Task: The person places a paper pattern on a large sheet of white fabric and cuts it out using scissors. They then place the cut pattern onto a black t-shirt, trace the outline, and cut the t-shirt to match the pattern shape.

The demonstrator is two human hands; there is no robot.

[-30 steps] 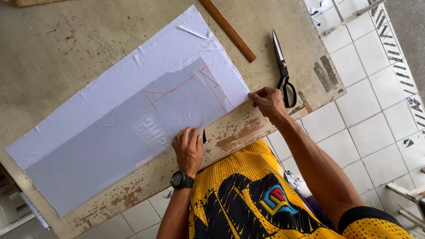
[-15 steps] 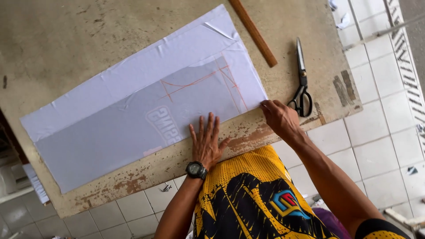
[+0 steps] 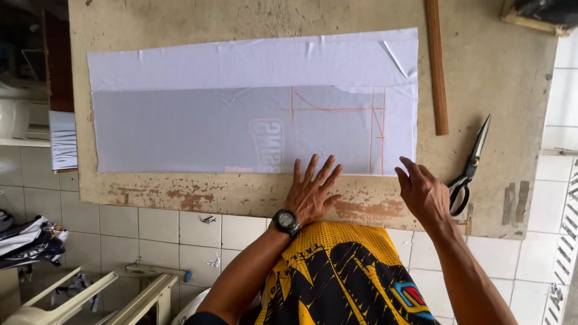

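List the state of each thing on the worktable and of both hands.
White fabric: spread flat, folded over, orange lines drawn at its right end.
Scissors: closed, lying untouched.
Wooden stick: lying beside the fabric's right edge.
Left hand: open, fingers spread, pressing the fabric's near edge.
Right hand: open, fingertips at the fabric's near right corner.

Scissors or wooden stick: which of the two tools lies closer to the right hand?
The scissors: their black handles sit just beside the right hand, while the wooden stick lies further up the table.
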